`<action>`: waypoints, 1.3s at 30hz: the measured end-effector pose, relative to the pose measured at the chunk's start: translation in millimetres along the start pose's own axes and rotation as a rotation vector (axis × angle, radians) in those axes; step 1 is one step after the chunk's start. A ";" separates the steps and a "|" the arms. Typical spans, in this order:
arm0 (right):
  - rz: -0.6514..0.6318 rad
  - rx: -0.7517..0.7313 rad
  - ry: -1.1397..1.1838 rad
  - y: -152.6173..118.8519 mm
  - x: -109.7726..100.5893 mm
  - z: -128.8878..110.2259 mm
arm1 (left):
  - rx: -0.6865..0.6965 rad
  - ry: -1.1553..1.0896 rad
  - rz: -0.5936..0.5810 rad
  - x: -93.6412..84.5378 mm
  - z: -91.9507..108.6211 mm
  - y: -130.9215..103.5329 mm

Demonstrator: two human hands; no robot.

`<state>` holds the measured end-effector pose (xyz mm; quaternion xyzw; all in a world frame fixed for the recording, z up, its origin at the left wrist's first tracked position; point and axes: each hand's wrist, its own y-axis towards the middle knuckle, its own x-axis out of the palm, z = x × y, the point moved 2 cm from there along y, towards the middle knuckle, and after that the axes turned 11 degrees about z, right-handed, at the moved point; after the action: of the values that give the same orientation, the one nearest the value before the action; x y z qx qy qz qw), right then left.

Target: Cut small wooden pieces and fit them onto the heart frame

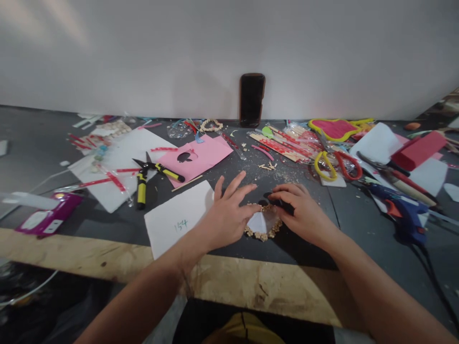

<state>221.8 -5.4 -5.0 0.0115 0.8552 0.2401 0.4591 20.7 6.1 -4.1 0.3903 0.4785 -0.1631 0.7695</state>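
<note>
- round piece with a white middle and a knobbly beige rim: lies on the dark tabletop, between the two hands, just beyond the pale wooden strip that forms the near edge.
- left hand: spread open, palm down; one digit reaches the upper left rim, while the other fingers fan over the tabletop.
- right hand: apart from the left hand, fingers curled at the upper right rim; whether they grip it cannot be told, as the fingers hide the contact.
- white card, marked "154" in green: partly beneath the left forearm, one corner near the wooden strip.
- purple object: at far left, its lower side near the wooden strip.
- blue glue gun: well to the right, a stretch of tabletop between it and the right hand.
- yellow-handled pliers: handles spread, partly over a white sheet; pink sheet with a cut-out adjoins them.
- small beige bits: scattered on the tabletop beyond the hands, bounding the room ahead of the fingertips.
- scissors with one yellow and one orange handle: beyond the right hand, beside bundled red and white sticks.
- dark phone: upright against the pale wall, at the far edge.
</note>
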 end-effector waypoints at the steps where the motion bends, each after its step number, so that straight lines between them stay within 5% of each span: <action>1: -0.005 -0.006 -0.001 -0.2 0.6 0.4 | 0.008 0.006 -0.006 0.6 0.5 -0.2; 27: 0.029 0.027 0.035 1.3 -1.8 9.7 | 0.033 0.000 0.022 1.9 -0.2 -0.2; 39: 0.088 0.053 0.038 4.7 -8.7 13.6 | -0.258 -0.035 0.284 -9.3 -13.4 3.2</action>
<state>236.6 2.2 -2.4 0.0563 0.8686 0.2376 0.4312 10.0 17.2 2.2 0.3492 0.4222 0.0031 0.8365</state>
